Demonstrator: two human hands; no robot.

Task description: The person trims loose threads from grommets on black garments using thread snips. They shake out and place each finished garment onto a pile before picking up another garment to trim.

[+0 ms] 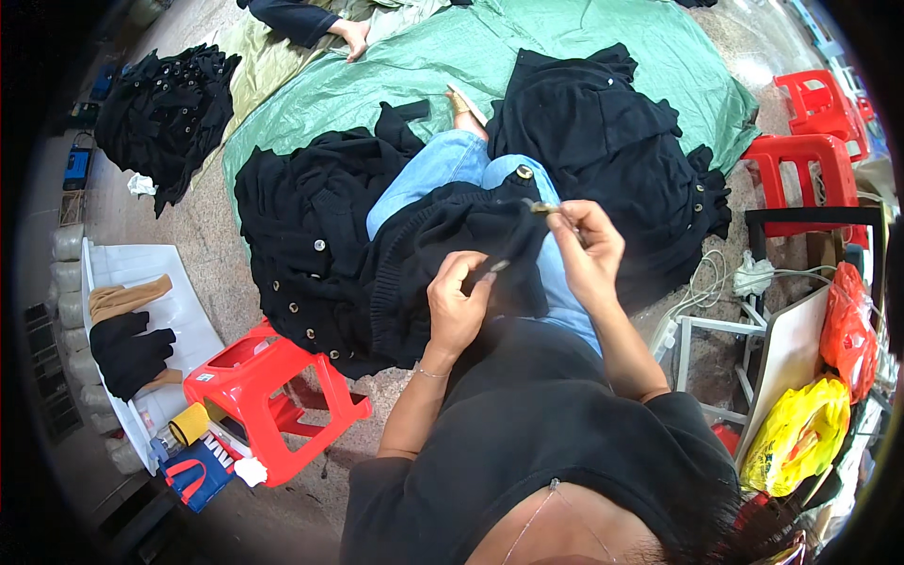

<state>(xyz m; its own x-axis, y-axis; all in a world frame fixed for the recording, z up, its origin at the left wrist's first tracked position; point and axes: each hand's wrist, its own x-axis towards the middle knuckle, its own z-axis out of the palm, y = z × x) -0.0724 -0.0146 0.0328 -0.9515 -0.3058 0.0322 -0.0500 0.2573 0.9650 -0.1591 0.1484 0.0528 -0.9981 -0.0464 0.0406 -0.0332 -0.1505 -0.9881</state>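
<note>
Across my lap lies a black knit cardigan [424,235] with ribbed edging and a round button [524,172] near its far edge. My left hand [457,301] is closed in a pinch on the cardigan's edge, with a small pale, shiny spot just beyond the fingertips. To the right and a little higher, my right hand [589,252] pinches a small gold-coloured thing [542,208] at the garment's edge; its kind is too small and blurred to tell. Beside my legs rest a left pile of black buttoned garments [301,202] and a right pile of black garments [589,122].
A green sheet [405,71] covers the floor ahead, where another person's hand [352,38] rests. Another black garment heap [169,104] lies far left. Red stools [273,400] stand at both sides, with a white tray [141,259] left and a yellow bag [799,438] right.
</note>
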